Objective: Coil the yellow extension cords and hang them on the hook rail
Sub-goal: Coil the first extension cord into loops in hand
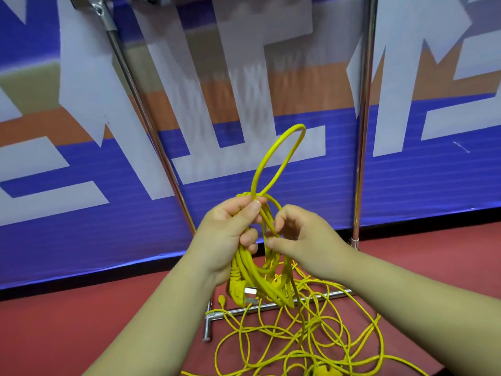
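A dull red floor (81, 321) runs up to a blue banner wall (406, 180) printed with large pale lettering and an orange band, and two shiny metal uprights (151, 137) of a rack stand in front of it.

The left hand (227, 234) is clenched around a gathered bundle of thick yellow extension cord (260, 270), thumb pressed over the top of the strands. The right hand (301, 237) sits just beside it, touching the same bundle, with thumb and forefinger pinching one strand of the cord. Above the left thumb a single yellow loop (279, 156) of cord rises upright, narrow at the base and rounded at the top.

Below the hands the coiled loops hang down, and a yellow plug with square silver metal parts (248, 294) dangles among them, close to the left wrist.

Further out, on the floor under the hands, a loose tangle of thinner yellow cord (311, 340) sprawls in overlapping rings. It lies across the chrome base bar (271, 308) of the rack, which ends in a short T-shaped foot at its left end. The right upright (362, 131) meets the floor behind the right forearm.
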Motion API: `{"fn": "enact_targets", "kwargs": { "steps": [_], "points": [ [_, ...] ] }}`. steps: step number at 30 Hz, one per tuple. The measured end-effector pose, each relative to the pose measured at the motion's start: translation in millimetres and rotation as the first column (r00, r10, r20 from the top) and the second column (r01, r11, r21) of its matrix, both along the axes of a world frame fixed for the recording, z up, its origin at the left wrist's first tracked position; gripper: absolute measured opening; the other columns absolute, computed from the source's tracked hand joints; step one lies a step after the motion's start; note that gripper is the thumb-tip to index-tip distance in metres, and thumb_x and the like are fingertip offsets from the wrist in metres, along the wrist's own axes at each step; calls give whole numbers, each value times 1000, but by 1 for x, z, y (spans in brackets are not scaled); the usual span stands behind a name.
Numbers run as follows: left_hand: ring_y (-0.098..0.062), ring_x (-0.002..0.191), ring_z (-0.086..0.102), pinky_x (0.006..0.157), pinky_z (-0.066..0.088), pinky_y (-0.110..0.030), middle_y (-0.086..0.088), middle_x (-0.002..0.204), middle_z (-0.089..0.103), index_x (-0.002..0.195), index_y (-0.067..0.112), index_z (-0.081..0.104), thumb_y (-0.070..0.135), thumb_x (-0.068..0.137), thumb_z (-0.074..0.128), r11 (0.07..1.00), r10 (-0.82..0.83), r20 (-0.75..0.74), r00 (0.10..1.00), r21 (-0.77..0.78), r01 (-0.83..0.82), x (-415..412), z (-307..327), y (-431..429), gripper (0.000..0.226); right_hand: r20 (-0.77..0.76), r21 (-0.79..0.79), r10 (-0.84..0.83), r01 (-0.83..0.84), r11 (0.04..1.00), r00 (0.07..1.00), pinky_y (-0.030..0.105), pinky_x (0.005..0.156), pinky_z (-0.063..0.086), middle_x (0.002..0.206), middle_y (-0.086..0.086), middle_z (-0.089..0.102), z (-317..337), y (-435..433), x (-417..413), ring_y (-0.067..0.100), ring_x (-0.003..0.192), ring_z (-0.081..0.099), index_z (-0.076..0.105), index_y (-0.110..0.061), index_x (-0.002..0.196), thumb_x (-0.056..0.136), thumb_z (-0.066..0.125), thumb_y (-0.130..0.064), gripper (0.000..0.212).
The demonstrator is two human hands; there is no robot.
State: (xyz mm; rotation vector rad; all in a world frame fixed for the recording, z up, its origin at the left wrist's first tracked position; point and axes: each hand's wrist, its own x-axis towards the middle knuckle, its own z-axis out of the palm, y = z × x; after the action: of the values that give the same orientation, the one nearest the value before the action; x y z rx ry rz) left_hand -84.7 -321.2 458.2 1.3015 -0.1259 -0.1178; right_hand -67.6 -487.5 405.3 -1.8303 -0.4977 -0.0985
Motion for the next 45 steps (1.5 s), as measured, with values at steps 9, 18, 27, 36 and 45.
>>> {"fn": "enact_targets", "kwargs": {
  "steps": [9, 18, 27, 36, 45],
  "points": [
    [-3, 40, 39, 40, 41, -17, 1, 74, 56, 116, 14, 66, 19, 85, 63, 984, 110, -39, 993, -139, -114, 4, 2, 29, 32, -77, 207, -357, 365, 908, 931, 25, 51, 44, 58, 1, 65, 7, 11, 3, 15, 50, 57, 63, -18, 73, 80, 80, -11, 20],
    [-9, 45, 47, 44, 46, -24, -3, 73, 57, 127, 11, 62, 5, 100, 51, 928, 298, -112, 948, -198, -315, 22, -18, 66, 29, -273, 232, -436, 498, 836, 858, 33, 62, 60, 65, 10, 68, 6, -9, 18, 21, 68, 74, 67, -9, 84, 87, 73, -6, 7],
    [-10, 48, 49, 47, 47, -24, -3, 74, 59, 122, 13, 64, 1, 99, 49, 934, 307, -75, 949, -169, -315, 22, -20, 69, 31, -166, -443, -350, 247, 862, 922, 19, 49, 45, 69, -1, 73, -9, -17, 19, 8, 53, 67, 69, -19, 83, 92, 59, -12, 15],
    [-12, 51, 50, 51, 48, -26, -4, 76, 61, 111, 12, 66, -3, 94, 49, 948, 258, -41, 965, -181, -261, 22, -20, 68, 29, -152, -803, -26, -108, 587, 988, 24, 70, 54, 75, -14, 62, 3, -18, 5, 12, 76, 63, 75, -21, 96, 81, 59, -6, 27],
    [-13, 50, 52, 50, 49, -27, -7, 72, 58, 109, 7, 66, -8, 95, 49, 955, 264, -12, 964, -138, -264, 22, -28, 51, 27, -281, -710, 380, -457, 535, 881, 27, 75, 52, 91, -4, 73, 26, -19, -16, 11, 81, 66, 75, -27, 106, 89, 72, -25, 18]
  ]
}}
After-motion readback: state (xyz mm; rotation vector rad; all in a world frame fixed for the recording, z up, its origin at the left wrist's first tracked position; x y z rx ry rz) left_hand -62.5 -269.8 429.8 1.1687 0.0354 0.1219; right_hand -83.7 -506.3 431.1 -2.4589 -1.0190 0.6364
